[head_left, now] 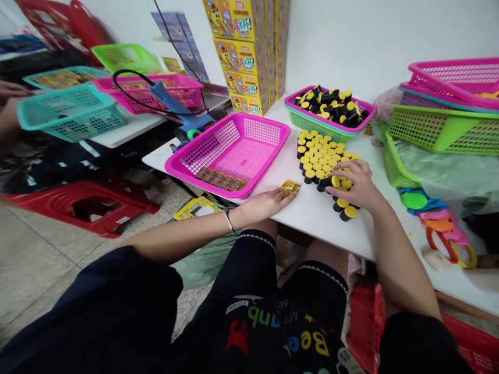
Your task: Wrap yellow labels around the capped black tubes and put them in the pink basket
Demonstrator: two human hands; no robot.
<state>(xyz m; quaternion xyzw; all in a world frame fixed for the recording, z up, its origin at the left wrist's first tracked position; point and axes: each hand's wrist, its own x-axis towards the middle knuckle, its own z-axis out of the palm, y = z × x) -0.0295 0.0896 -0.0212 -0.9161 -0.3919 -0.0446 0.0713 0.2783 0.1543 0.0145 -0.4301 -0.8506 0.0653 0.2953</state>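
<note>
My left hand (273, 203) rests at the table's front edge, fingers closed on a small yellow printed packet (291, 186) that lies on the white tabletop. My right hand (356, 182) is closed round a small black canister with a yellow lid (326, 183), which is tipped on its side. It is at the near part of a tight group of standing yellow-lidded canisters (317, 156); my fingers hide some of them. Left of my hands, a pink basket (249, 150) holds a row of small packets (222, 179) along its near side.
Behind the group, stacked baskets (327, 122) hold loose canisters (331, 104). Yellow boxes (249, 57) are piled by the wall. Green and pink baskets (444, 124) and tape rolls (463, 254) lie right. Another person's arm (10, 111) shows far left, near a teal basket (70, 111).
</note>
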